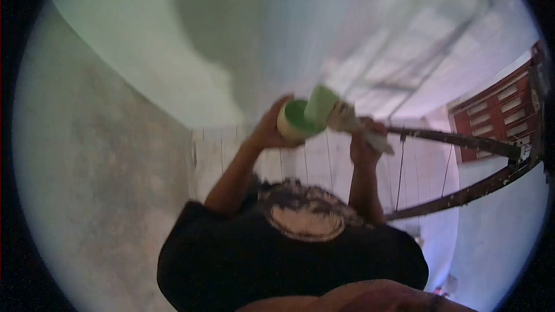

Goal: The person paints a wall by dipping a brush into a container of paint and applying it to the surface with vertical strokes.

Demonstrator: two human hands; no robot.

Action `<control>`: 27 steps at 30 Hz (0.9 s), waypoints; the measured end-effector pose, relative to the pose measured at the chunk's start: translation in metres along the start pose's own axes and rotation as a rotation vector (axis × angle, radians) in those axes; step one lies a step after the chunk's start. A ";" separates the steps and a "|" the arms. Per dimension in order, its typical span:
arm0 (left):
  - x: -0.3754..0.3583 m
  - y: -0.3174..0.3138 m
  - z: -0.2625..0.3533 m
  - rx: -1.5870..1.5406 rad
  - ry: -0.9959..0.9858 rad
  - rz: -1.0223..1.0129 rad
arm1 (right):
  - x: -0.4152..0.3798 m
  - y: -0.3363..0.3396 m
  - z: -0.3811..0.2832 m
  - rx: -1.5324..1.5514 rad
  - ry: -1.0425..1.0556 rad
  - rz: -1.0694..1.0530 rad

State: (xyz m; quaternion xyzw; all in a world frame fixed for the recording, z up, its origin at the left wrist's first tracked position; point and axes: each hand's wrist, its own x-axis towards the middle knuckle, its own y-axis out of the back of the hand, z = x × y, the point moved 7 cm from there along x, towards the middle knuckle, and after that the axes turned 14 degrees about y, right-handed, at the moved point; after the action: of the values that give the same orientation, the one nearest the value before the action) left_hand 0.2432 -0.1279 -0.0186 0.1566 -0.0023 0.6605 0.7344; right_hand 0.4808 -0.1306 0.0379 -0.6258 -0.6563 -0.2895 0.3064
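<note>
Overhead, the left hand (269,130) gripped a round green-filled paint container (293,121); the right hand (364,141) clutched a wide paint-loaded brush (332,110) above it. Tilting could drip paint downward.

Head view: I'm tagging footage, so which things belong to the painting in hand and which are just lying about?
In use: tub of green paint in one hand of the person in the black shirt; green-loaded brush in their other hand; pale green wall.
Lying about: brown wooden rails; red louvred shutter; bare grey wall.
</note>
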 end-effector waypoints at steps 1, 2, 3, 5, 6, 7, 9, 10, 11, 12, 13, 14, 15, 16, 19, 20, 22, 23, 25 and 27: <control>-0.003 -0.001 -0.006 -0.004 0.019 -0.002 | -0.001 -0.002 -0.001 0.032 0.021 0.010; -0.005 -0.002 0.001 -0.029 0.035 -0.009 | 0.005 -0.010 -0.009 0.076 0.045 0.001; -0.006 -0.002 0.008 -0.047 0.039 -0.015 | 0.009 -0.017 -0.017 0.124 0.083 -0.001; -0.009 0.001 0.005 -0.067 0.052 0.004 | 0.006 -0.019 -0.014 0.240 0.079 0.034; -0.011 0.003 0.010 -0.075 0.034 0.020 | 0.007 -0.019 -0.013 0.164 0.076 -0.025; -0.013 0.004 0.012 -0.076 0.042 0.017 | 0.006 -0.021 -0.013 0.163 0.067 -0.023; -0.013 0.005 0.014 -0.061 0.052 0.013 | 0.008 -0.025 -0.014 0.157 0.051 -0.043; -0.013 0.005 0.014 -0.064 0.045 0.010 | 0.008 -0.025 -0.012 0.151 0.057 -0.043; -0.013 0.005 0.014 -0.081 0.052 0.014 | 0.006 -0.025 -0.010 0.154 0.065 -0.043; -0.014 0.005 0.013 -0.099 0.061 0.016 | 0.003 -0.024 -0.007 0.155 0.072 -0.044; -0.014 0.007 0.011 -0.104 0.055 0.012 | 0.000 -0.025 -0.006 0.147 0.076 -0.045; -0.014 0.009 0.008 -0.096 0.061 0.018 | -0.002 -0.025 -0.001 0.151 0.038 -0.041; -0.012 0.011 0.007 -0.085 0.063 0.025 | -0.003 -0.026 0.003 0.158 0.003 -0.036; -0.011 0.013 0.010 -0.084 0.054 0.025 | -0.001 -0.028 0.003 0.157 0.013 -0.036; -0.010 0.022 0.014 -0.062 0.057 0.038 | 0.002 -0.039 0.001 0.248 -0.010 -0.010; -0.009 0.027 0.013 -0.065 0.028 0.032 | 0.006 -0.045 -0.003 0.321 -0.018 0.057; -0.008 0.039 0.010 -0.071 0.002 0.021 | 0.008 -0.058 -0.005 0.390 -0.029 0.127; -0.008 0.044 0.011 -0.064 -0.015 0.021 | 0.008 -0.064 -0.007 0.394 0.004 0.130; -0.008 0.054 0.008 -0.057 -0.033 0.014 | 0.006 -0.075 -0.004 0.392 0.038 0.138; -0.005 0.049 0.007 -0.078 -0.018 -0.014 | 0.002 -0.066 -0.002 0.355 0.041 0.168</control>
State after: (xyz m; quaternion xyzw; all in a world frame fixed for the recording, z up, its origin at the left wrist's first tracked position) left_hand 0.1962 -0.1308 -0.0024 0.1337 -0.0337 0.6531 0.7446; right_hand 0.4146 -0.1338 0.0409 -0.6084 -0.6361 -0.1556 0.4484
